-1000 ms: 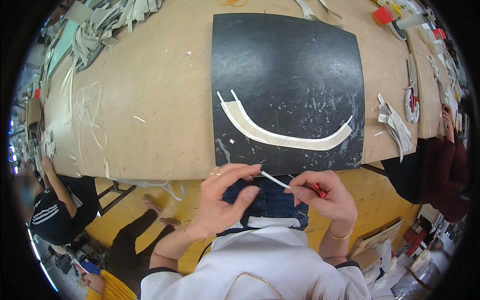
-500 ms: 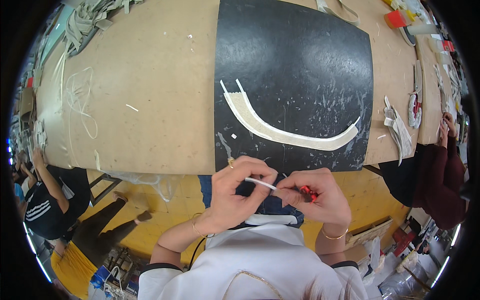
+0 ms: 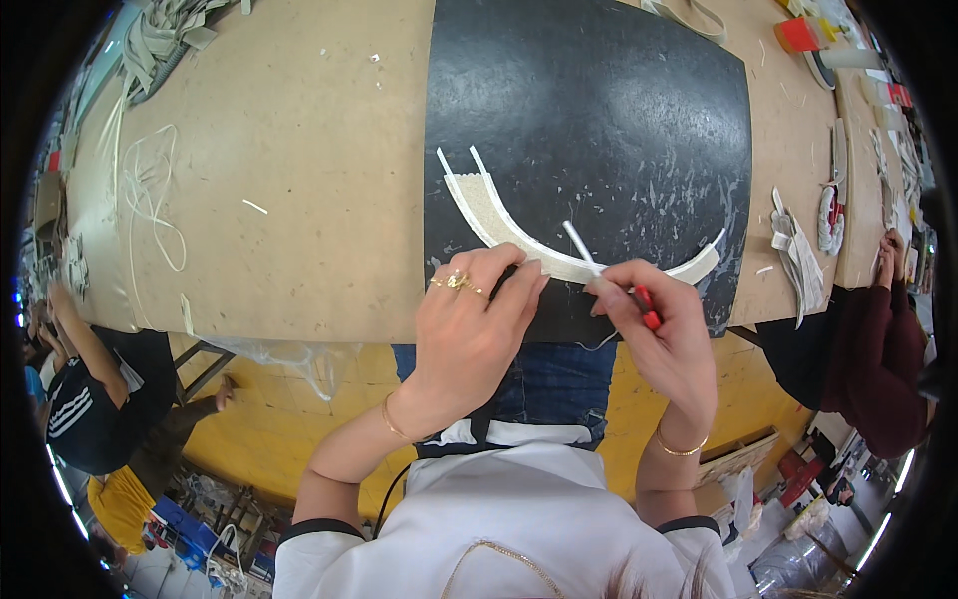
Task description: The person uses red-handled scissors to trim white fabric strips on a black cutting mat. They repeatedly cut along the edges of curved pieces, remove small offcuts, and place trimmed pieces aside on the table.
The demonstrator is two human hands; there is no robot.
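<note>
A curved beige fabric piece [image 3: 639,277] edged with white tape lies on the black board [image 3: 589,110]. Two tape ends stick out at its upper left, another at its right tip. My left hand [image 3: 474,324], ringed, has bent fingers and a thumb at the middle of the piece, covering part of it. In my right hand [image 3: 659,324] is a narrow white strip [image 3: 579,243], pinched between thumb and finger and pointing up to the left over the board. A small red-handled tool [image 3: 647,307] is also held in that hand; its working end is hidden.
Large scissors [image 3: 830,205] and pale fabric scraps [image 3: 793,250] lie on the table at the right. A loop of white cord [image 3: 155,195] is at the left, grey strips [image 3: 165,45] at the far left. Other people work on both sides.
Both hands have moved forward from in front of my body to the board. My left hand has let go of the white strip and reached the fabric piece; my right hand keeps the strip.
</note>
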